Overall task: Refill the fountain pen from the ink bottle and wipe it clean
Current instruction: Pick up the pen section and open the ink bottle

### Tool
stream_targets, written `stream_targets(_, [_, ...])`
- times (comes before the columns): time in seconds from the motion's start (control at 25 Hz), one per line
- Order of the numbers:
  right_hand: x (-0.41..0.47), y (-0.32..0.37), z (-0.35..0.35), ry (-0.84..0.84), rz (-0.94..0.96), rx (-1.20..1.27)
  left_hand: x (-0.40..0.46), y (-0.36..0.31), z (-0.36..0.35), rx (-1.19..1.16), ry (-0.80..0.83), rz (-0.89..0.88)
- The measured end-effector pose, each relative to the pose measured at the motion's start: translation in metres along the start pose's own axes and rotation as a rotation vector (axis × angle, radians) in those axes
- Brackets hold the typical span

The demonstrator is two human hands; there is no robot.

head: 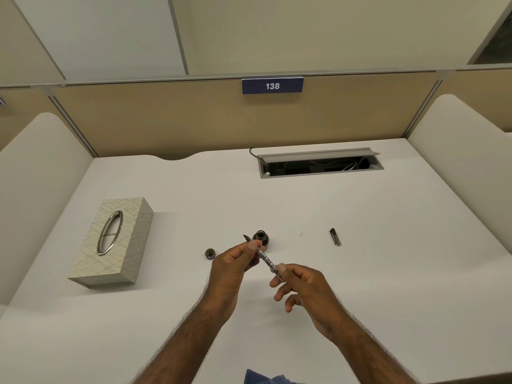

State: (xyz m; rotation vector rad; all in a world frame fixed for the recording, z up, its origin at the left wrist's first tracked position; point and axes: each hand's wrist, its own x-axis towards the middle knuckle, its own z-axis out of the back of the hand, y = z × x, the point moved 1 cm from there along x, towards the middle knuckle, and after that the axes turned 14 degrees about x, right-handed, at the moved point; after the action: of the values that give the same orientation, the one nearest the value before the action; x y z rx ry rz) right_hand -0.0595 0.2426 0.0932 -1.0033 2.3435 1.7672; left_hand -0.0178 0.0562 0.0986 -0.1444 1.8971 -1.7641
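Both hands' grip on fountain pen [264, 256], left hand [235, 264], right hand [307, 286], ink bottle [261, 238] uncapped

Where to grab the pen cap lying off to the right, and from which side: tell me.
Take the pen cap across its middle, coming straight down from above. It lies flat on the desk, long axis running roughly away from the person, with bare surface on both long sides, so thumb and finger can close across its narrow width. The right hand is nearer but now holds the pen.
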Motion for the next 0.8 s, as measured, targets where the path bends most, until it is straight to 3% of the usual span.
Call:
stream_targets(0.52, [-0.0055, -0.0042, 0.0033, 0.02, 0.0, -0.062, 0.0003, 0.0019, 0.0001, 0.028, -0.004, 0.012])
stream_targets(0.8, [-0.0056, -0.0053, 0.0039, 0.032, -0.028, 0.047, 0.0004, 0.0018, -0.0004, 0.022, -0.012, 0.018])
